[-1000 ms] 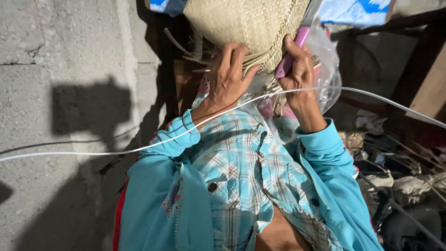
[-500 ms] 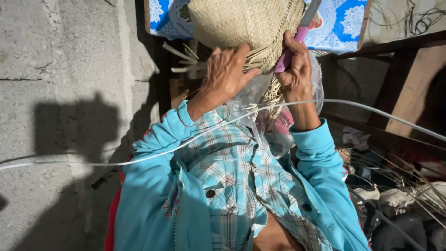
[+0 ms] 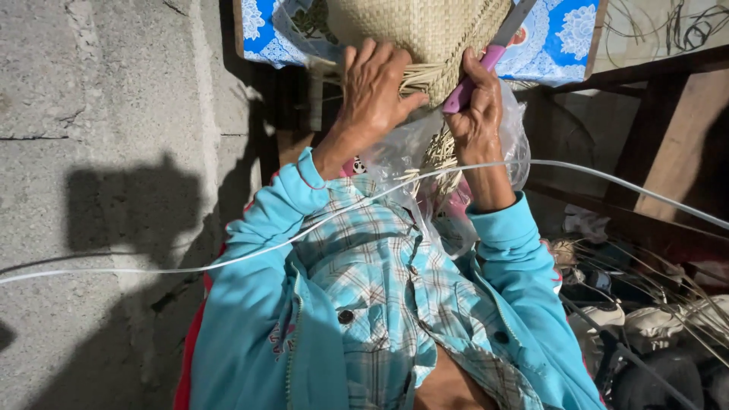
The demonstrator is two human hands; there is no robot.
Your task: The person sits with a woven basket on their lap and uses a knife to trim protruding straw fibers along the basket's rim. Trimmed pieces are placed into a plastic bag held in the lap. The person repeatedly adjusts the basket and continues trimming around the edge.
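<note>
A woven straw piece [image 3: 425, 34] with loose strand ends is held up in front of me at the top of the view. My left hand [image 3: 372, 95] grips its lower left edge, fingers spread over the weave. My right hand [image 3: 477, 114] is closed on a knife with a pink handle [image 3: 471, 76], its blade [image 3: 516, 19] pointing up along the weave's right edge. A clear plastic bag [image 3: 410, 163] with straw strands in it hangs below my hands. My turquoise sleeves and plaid shirt fill the lower frame.
A thin white cord [image 3: 228, 262] crosses the view from left to right. A concrete wall [image 3: 91, 152] stands at the left. A blue patterned cloth [image 3: 566, 38] and wooden beams [image 3: 668, 152] lie behind. Straw, shoes and clutter [image 3: 653, 326] sit at the lower right.
The view has tilted down slightly, so the woven piece sits higher in frame. My right hand has turned the knife blade more upright along the weave's edge. Both hands keep their grip.
</note>
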